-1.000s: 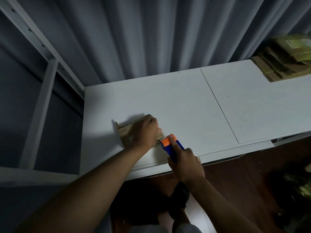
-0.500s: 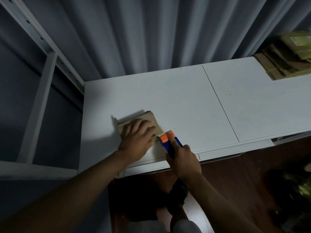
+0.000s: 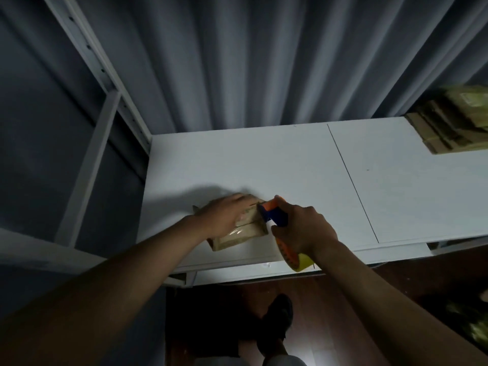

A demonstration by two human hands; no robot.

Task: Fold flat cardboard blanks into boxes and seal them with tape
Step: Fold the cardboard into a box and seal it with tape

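Observation:
A small brown cardboard box (image 3: 237,235) lies on the white table (image 3: 290,165), near its front edge. Shiny clear tape runs across the box's top. My left hand (image 3: 224,215) lies over the box with its fingers stretched along the top, pressing it down. My right hand (image 3: 301,228) grips an orange and blue tape dispenser (image 3: 272,211), whose orange nose touches the box's right end. The yellow tape roll (image 3: 298,258) hangs below my right hand. Much of the box's top is hidden under my left hand.
A stack of flat cardboard blanks (image 3: 454,122) lies at the table's far right. A grey curtain hangs behind the table and a white metal rack frame (image 3: 105,101) stands at the left. A seam (image 3: 351,180) divides the tabletop. Below are dark wooden floor and my shoe (image 3: 277,320).
The dispenser has swung up and round to the box's right end, and the tape roll now shows below my right hand. My left hand has slid along the box top, and the box has turned.

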